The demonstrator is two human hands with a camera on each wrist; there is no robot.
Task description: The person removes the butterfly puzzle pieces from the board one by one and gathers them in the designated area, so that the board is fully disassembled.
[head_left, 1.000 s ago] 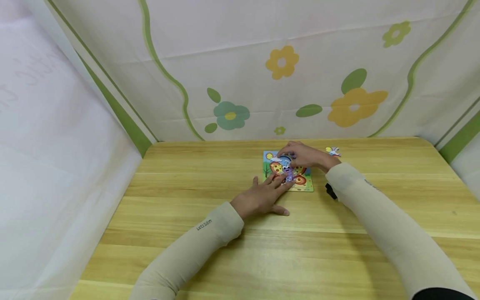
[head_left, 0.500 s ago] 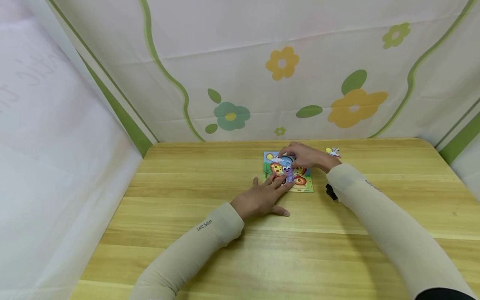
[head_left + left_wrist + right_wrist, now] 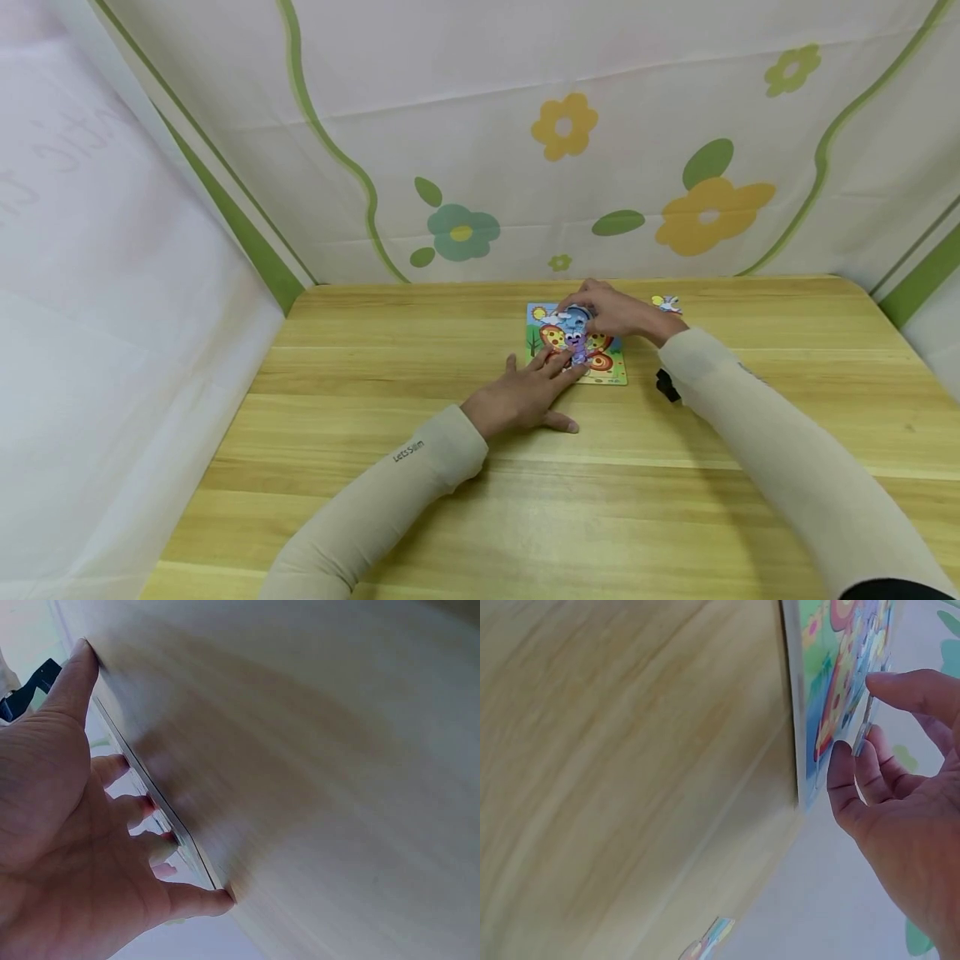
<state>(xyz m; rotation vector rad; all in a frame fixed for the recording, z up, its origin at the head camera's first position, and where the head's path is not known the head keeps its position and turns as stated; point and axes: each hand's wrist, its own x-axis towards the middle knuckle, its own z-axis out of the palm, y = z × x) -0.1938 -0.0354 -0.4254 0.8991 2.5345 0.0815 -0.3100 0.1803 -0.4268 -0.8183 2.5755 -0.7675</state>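
Observation:
A square picture puzzle (image 3: 617, 373) with a butterfly design lies near the table's far edge. My left hand (image 3: 525, 396) rests on its lower left part, fingers spread over the picture; in the left wrist view the thumb (image 3: 75, 686) and little finger touch the table beside the puzzle's edge. Between thumb and fingers my right hand (image 3: 611, 310) pinches a blue puzzle piece (image 3: 577, 315) over the upper part of the picture. The right wrist view has this piece (image 3: 866, 724) edge-on and tilted against the board, close to its surface.
Another loose puzzle piece (image 3: 666, 304), yellow and white, lies behind the right wrist near the table's back edge. A small black object (image 3: 667, 385) shows by the right cuff. A flower-patterned cloth (image 3: 480, 150) hangs just behind the wooden table (image 3: 360, 350).
My right hand has shifted slightly to the right, its wrist turning a little. More of the piece's light blue face shows now. The left hand has stayed in place.

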